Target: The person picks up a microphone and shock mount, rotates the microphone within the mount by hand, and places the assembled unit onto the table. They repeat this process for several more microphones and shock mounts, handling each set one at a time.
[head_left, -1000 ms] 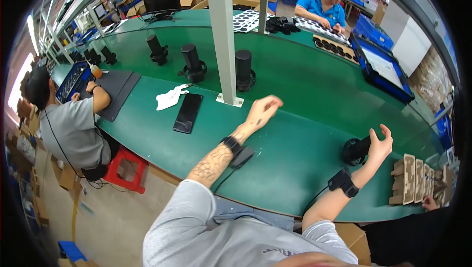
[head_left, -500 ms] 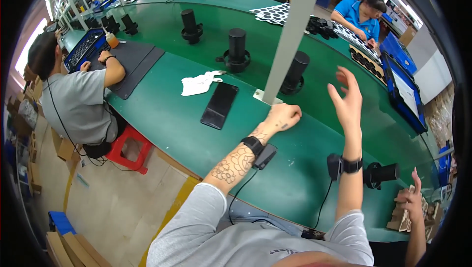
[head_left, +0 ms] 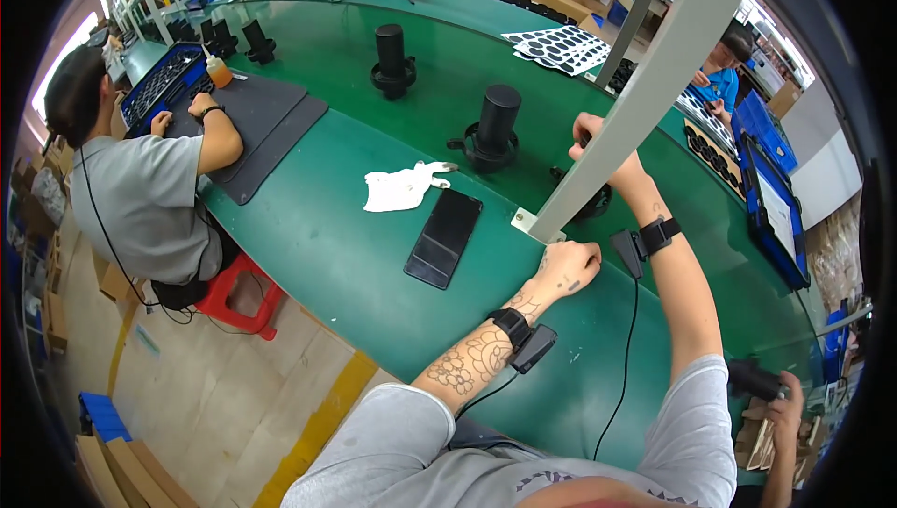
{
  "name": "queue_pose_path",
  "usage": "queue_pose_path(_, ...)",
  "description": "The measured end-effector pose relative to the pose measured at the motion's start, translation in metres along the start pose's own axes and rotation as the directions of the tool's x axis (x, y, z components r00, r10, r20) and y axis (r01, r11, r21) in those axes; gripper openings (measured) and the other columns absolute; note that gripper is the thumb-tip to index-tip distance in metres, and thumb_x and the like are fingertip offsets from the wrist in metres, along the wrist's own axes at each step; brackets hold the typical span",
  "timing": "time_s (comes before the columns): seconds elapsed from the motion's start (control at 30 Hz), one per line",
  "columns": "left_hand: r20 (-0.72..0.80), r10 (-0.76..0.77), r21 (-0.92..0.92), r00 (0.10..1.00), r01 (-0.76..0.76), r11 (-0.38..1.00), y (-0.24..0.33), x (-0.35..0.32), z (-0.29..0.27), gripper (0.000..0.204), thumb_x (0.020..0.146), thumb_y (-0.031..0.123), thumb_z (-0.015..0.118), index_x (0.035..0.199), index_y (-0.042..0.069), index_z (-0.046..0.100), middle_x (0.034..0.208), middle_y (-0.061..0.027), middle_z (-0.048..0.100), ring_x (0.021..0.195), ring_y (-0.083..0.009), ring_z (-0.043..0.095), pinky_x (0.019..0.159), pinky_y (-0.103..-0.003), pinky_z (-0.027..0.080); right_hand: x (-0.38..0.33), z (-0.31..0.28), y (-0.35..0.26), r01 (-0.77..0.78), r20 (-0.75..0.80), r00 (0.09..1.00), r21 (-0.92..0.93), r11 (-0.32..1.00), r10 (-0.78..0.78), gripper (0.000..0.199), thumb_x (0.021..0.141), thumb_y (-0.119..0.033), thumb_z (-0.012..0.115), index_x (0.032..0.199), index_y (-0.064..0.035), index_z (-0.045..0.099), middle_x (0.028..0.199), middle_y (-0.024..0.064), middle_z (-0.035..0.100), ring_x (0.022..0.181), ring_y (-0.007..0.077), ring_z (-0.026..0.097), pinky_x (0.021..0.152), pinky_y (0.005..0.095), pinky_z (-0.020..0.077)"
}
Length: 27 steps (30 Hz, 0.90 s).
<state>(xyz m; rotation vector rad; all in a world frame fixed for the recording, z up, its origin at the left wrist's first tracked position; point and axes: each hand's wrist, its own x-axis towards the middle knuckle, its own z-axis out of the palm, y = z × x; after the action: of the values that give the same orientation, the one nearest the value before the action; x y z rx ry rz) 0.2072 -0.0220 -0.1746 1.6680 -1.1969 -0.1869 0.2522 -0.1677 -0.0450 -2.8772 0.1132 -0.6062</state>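
Observation:
My left hand (head_left: 568, 268) rests on the green table beside the foot of a grey metal post (head_left: 654, 87). Its fingers are curled into a loose fist, and nothing shows in them. My right hand (head_left: 605, 148) reaches behind the post, its fingers bent around the top of a black cylindrical fixture with a ring base (head_left: 595, 201). The post and the hand hide most of that fixture. Farther left, another black cylindrical fixture (head_left: 493, 125) stands upright on the green belt. A black phone (head_left: 445, 239) and a white glove (head_left: 404, 188) lie left of my left hand.
At the lower right a co-worker's hand (head_left: 787, 407) grips a black cylindrical fixture (head_left: 755, 380). Another person (head_left: 140, 171) sits at the left by a dark mat (head_left: 271, 120). Cables run from the boxes strapped to my wrists. A blue tray (head_left: 774, 214) stands at far right.
My right hand has moved left and closed from a raised, spread pose onto the fixture behind the post. The co-worker's hand has taken hold of the fixture at lower right. The view has shifted.

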Motion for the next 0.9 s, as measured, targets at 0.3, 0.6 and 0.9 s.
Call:
queue_pose_path(0.3,-0.013,-0.047,0.021,0.999,0.048,0.999,0.0,-0.002,0.002,0.013,0.079,0.017,0.055,0.079,0.009,0.066,0.065,-0.013,0.063,0.063,-0.0322,0.063,0.06,-0.042,0.05,0.039,-0.016,-0.052,0.126,0.262,0.953,0.115,0.985,-0.152,0.096,0.066,-0.003,0.059,0.15,-0.0257,0.017,0.148,0.0118,0.031,0.08,0.0301,0.06,0.068,0.0359,0.0512)
queue_pose_path(0.6,-0.039,-0.014,0.023,0.999,0.015,1.0,-0.001,-0.002,0.005,0.012,0.079,0.017,0.057,0.078,0.009,0.066,0.062,-0.0126,0.062,0.061,-0.0315,0.063,0.058,-0.042,0.049,0.046,-0.003,-0.061,0.321,0.311,0.896,0.041,0.946,-0.318,0.079,0.066,-0.005,0.06,0.14,-0.0251,0.038,0.145,0.0077,0.033,0.085,0.0292,0.061,0.071,0.0371,0.0522)
queue_pose_path(0.9,0.0,-0.028,0.054,1.0,0.028,0.998,-0.001,0.0,0.0,0.014,0.08,0.02,0.058,0.08,0.009,0.067,0.065,-0.014,0.063,0.065,-0.0341,0.063,0.06,-0.043,0.049,0.005,0.0,-0.036,0.217,-0.066,0.973,-0.064,0.974,-0.221,0.042,0.077,-0.018,0.071,0.116,-0.0209,0.057,0.129,0.0094,0.045,0.096,0.0317,0.06,0.08,0.0387,0.0514)
